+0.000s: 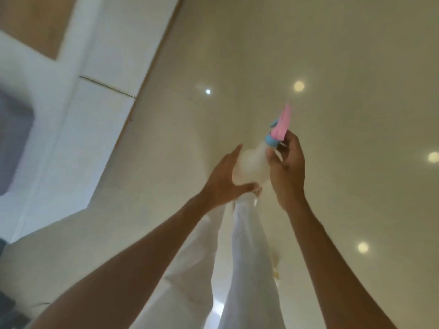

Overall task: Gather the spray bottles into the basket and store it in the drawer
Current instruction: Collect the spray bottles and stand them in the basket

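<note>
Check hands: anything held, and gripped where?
One spray bottle, held in both hands. The left hand cups its white body from the side and below; the right hand grips the neck, just under the blue collar and pink trigger head.

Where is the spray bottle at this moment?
Centre of the head view, the spray bottle is held above the glossy floor between left hand and right hand.

Glossy floor (332,55) lying open ahead and right; white cabinet (78,129) blocking left, trouser legs (247,257) crowding below both hands
</note>
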A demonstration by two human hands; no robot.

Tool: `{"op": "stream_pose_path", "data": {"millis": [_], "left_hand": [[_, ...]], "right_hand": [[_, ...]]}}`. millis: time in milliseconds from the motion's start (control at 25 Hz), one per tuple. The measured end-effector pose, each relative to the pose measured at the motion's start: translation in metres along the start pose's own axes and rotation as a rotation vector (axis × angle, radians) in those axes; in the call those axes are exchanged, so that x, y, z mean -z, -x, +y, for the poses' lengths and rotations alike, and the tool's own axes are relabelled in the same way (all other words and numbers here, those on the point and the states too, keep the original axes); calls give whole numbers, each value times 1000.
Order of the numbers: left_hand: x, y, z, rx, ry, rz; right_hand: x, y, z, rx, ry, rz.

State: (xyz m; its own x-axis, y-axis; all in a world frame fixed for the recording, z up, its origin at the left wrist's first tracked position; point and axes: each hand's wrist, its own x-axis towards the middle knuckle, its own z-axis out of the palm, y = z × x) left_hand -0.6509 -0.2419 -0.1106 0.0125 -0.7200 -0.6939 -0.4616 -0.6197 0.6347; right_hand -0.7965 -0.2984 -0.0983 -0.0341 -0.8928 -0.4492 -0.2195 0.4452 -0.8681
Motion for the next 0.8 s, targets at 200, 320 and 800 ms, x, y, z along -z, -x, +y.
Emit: {"op": "stream_pose_path", "data": {"millis": [200,320,800], "left_hand": [[78,95,-12,-31,88,451],[127,134,-43,-13,190,630],[370,184,-230,137,478,1295]], "right_hand": [[-71,50,-110,121,15,-405],[-131,76,-148,231,83,-621],[-498,175,-202,642,268,-884]]}}
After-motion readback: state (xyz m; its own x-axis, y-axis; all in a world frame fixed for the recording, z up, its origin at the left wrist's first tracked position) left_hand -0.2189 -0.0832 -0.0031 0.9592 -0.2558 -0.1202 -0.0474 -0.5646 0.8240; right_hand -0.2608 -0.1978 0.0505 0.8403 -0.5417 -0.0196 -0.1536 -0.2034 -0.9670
